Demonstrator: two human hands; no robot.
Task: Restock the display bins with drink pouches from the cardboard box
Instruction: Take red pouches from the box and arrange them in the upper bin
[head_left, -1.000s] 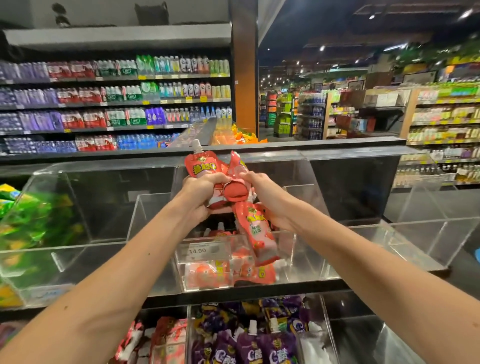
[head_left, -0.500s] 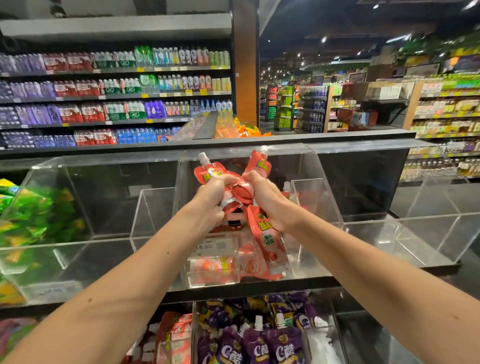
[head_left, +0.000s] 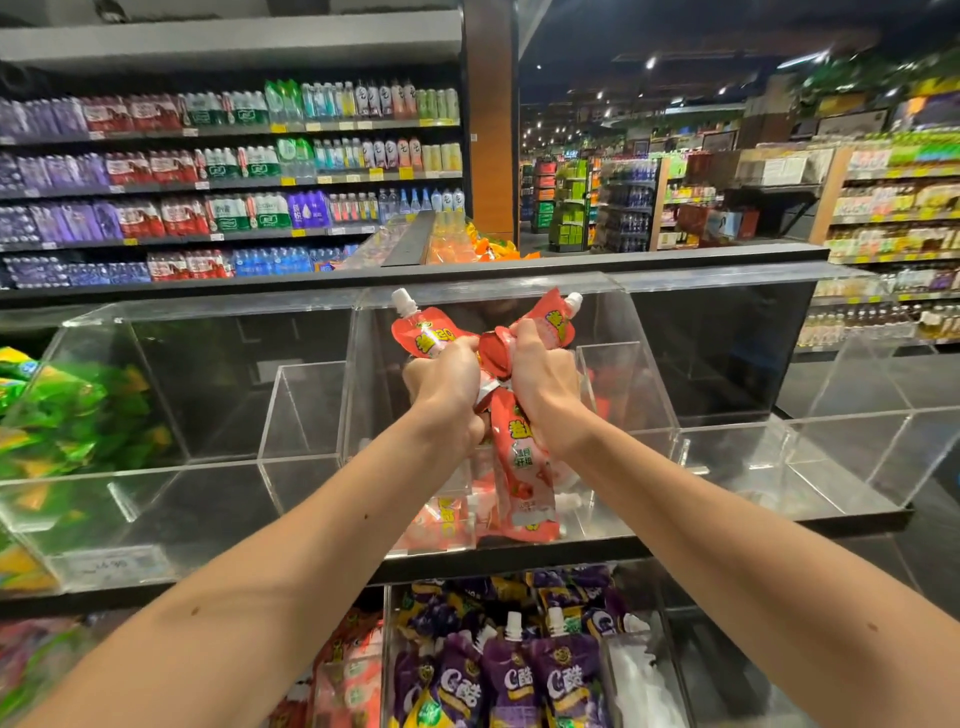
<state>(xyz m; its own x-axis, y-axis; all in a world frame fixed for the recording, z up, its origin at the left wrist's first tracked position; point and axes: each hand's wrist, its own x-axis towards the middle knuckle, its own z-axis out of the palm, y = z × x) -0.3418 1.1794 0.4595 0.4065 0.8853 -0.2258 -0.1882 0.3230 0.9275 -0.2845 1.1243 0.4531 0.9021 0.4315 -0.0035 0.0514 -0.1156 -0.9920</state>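
**Head view: red pouches held over the middle bin**

The left hand (head_left: 447, 387) and the right hand (head_left: 540, 384) both grip one bunch of red drink pouches (head_left: 522, 460) above the clear middle bin (head_left: 655, 387), where a few pouches already lie. It is better to lower the bunch inside the bin and only then loosen the fingers, so that none slides over the front wall. The cardboard box is out of view, and the number of pouches held is hard to count.

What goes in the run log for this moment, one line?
left hand: grips red drink pouches | right hand: grips same pouches | where: at middle acrylic bin opening | released: not yet
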